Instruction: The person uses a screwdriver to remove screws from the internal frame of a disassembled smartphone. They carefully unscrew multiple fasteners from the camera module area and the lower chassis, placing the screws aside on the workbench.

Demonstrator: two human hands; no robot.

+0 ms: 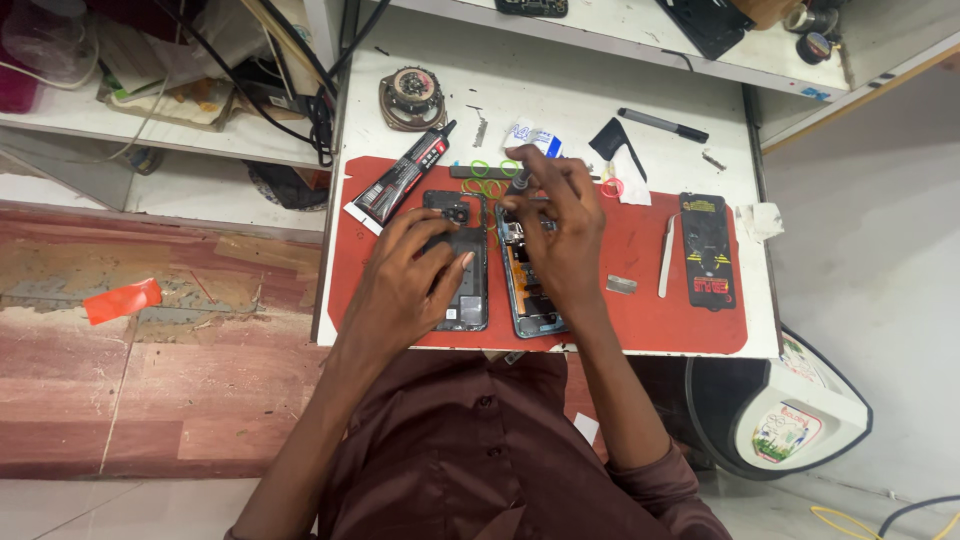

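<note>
We are viewing, from above, a white tabletop [560, 85] carrying a red work mat [640, 300], our landmark throughout. Two halves of a disassembled phone are lying side by side on the mat's left-centre: the black back cover [470, 300] with its camera opening, and, just to its right, the open phone body [528, 300] with its internal boards exposed. We are judging the work as mid-way: the phone is already opened and separated, while the interior work is in hand and reassembly is not yet done.

Our left hand [405, 280] is resting on the back cover, fingers spread flat and gripping nothing. Our right hand [560, 225] is hovering over the phone body, fingers pinched narrowly around a slim dark tool [520, 180], probably a screwdriver, its tip hidden.

On the mat's right side are lying a black rectangular pack [708, 250] and pale tweezers [666, 255]. A black glue tube [402, 180] is overlapping the mat's upper-left corner. Green rubber bands [482, 168] are sitting at the mat's upper edge.
</note>
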